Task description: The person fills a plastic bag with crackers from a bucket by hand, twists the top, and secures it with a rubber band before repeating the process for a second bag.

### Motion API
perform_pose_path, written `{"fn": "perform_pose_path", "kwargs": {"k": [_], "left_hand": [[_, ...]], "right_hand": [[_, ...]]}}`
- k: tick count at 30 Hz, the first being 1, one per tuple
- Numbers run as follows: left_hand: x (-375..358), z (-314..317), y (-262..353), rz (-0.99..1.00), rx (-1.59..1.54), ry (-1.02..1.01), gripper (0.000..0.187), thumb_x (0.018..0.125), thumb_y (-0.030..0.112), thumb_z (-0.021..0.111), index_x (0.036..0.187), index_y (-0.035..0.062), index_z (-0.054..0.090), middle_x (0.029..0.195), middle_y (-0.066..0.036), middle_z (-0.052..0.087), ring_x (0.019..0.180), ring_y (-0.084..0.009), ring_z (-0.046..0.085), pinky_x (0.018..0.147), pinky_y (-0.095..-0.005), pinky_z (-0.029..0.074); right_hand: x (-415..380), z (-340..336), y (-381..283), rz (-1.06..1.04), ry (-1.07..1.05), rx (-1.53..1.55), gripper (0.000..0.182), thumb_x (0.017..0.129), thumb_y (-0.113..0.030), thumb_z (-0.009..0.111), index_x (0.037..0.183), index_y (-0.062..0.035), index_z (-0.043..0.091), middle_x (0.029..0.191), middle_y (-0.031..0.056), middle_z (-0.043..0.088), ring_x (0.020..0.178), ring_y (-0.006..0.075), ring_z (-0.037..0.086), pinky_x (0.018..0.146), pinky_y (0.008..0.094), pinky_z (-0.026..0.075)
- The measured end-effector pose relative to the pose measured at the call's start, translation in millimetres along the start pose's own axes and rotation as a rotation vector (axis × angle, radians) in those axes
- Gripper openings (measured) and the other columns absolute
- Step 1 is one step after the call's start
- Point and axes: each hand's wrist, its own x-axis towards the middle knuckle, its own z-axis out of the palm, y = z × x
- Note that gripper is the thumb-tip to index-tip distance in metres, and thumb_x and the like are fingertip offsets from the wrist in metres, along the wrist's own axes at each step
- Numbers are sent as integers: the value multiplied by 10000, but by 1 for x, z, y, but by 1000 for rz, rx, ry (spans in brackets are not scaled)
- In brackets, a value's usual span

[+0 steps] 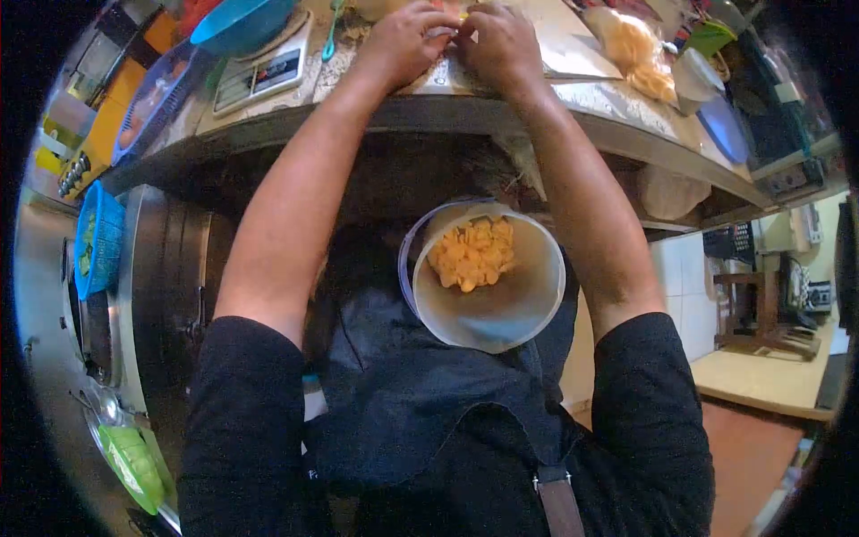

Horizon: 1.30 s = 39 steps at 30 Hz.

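Yellow pieces (473, 253) fill a bucket (528, 309) below the counter (582, 98), where left hand (403, 40) and right hand (501, 40) pinch something small.

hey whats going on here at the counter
A person in a dark apron stands at a stone counter, both arms stretched forward. The left hand and right hand meet at the far edge of the view, working on something small between the fingers; what it is cannot be made out. Below the counter edge, at the person's front, sits a round tub partly filled with orange-yellow pieces. A kitchen scale with a blue bowl stands to the left.
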Motion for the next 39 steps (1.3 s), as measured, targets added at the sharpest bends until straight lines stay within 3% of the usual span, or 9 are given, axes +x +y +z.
{"fn": "perform_pose_path", "kwargs": {"k": [18,21,23,25,27,30,36,38,39], "left_hand": [[-6,-9,14,-139,270,-90,226,809,253,610,929,91,714,978,-138,676,904,-325,631,823,-399,490],[-7,-9,9,-184,281,-86,230,824,267,592,910,96,719,966,-140,679,907,-326,632,821,-405,488],[-11,1,-5,-218,195,28,246,834,287,578,886,95,723,954,-142,680,901,-328,633,807,-410,491],[-4,-12,20,-250,266,-50,253,844,289,566,854,89,722,931,-141,682,881,-331,635,787,-415,495],[-3,-15,28,-237,315,-86,261,847,294,568,826,83,720,908,-140,683,860,-331,638,769,-420,498],[0,-16,26,-113,303,-38,267,833,314,600,793,77,716,880,-142,682,838,-323,643,750,-420,501],[-19,-24,51,218,24,266,193,782,267,694,789,73,697,881,-150,675,838,-315,648,754,-399,505],[-53,-21,84,271,-149,226,139,750,168,739,759,56,659,789,-107,664,792,-272,643,735,-370,497],[-75,-25,107,115,-448,-86,162,744,186,749,758,53,656,792,-96,663,800,-272,640,741,-370,490]], "right_hand": [[-31,-52,-25,-90,193,212,45,762,-129,682,775,-86,682,1069,136,650,1016,330,584,891,468,442],[-61,-99,-40,-33,186,123,118,821,-169,671,877,-66,683,1072,131,652,1006,280,604,908,362,445],[-87,-118,-36,65,287,274,129,844,-158,654,877,-35,637,1022,127,657,837,260,620,754,373,489],[-112,-156,-66,564,337,845,94,907,-121,611,894,-30,592,1022,130,667,857,170,622,775,295,489],[-149,-182,-59,633,210,1133,78,939,-106,562,925,-34,537,957,121,665,815,133,623,723,256,503],[-179,-195,-82,946,125,1184,96,927,-93,577,929,-42,496,904,120,659,717,143,619,631,265,514],[-237,-189,-110,1105,37,1139,308,862,-4,623,1124,-22,463,850,73,630,679,91,584,562,215,469],[-266,-182,-110,1099,-142,1099,355,844,5,637,1158,-44,479,824,26,601,660,32,538,535,167,419],[-267,-183,-115,1133,-239,1107,355,842,7,637,1154,-48,478,810,13,587,655,33,534,531,171,416]]}}
